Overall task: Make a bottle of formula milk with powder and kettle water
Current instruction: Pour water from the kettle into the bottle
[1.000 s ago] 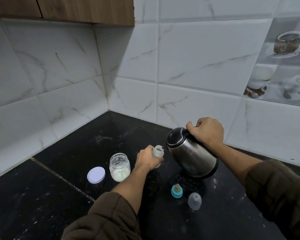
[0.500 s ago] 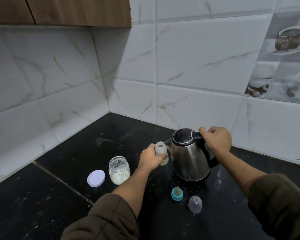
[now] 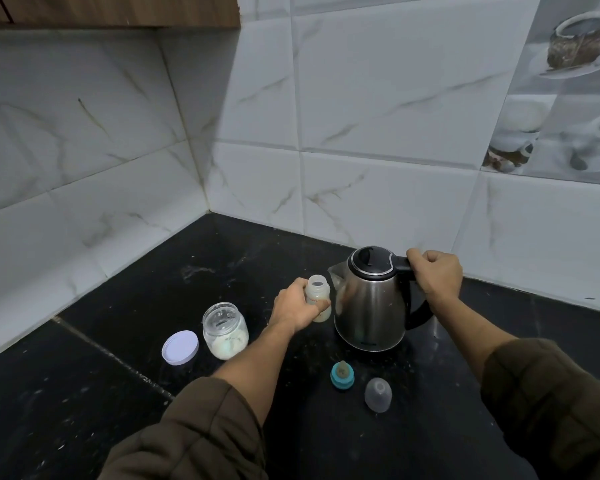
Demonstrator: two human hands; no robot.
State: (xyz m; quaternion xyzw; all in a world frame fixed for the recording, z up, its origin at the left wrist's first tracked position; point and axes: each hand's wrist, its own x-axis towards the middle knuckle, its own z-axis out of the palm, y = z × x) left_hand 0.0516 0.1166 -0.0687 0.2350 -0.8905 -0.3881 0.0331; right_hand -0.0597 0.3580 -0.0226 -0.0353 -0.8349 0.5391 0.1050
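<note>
The left hand (image 3: 297, 308) is gripping a small baby bottle (image 3: 318, 296), with fingers and thumb curling round its lower body and keeping it upright, low at the black stone countertop (image 3: 118, 393). Whether its base is touching the stone is not clear. The bottle's mouth is standing open, and something pale is showing in its lower part.

Just to its right a stainless-steel electric kettle (image 3: 371, 306) is standing upright on the counter. Its black lid is shut and its spout is pointing left toward the bottle's neck; whether spout and bottle are touching is not clear either. The right hand (image 3: 435, 275) is closing in a full fist round the top of the kettle's black handle, on the kettle's right side.

Left of the bottle, a clear powder jar (image 3: 225, 332) is sitting open, with white powder lying in its bottom. Its pale lilac lid (image 3: 180, 347) is lying flat just beside it on the left. Nearer than the kettle, a teat in a teal screw ring (image 3: 342, 375) is standing on the counter. A clear domed cap (image 3: 378, 394) is resting to its right and a little nearer — the two are apart.

Both forearms are reaching in from the near edge, bare below olive-brown sleeves (image 3: 194, 434). White marble-look tiles are lining the walls (image 3: 378, 98) meeting at the far corner, and a wooden cabinet (image 3: 108, 8) is hanging at far left.
</note>
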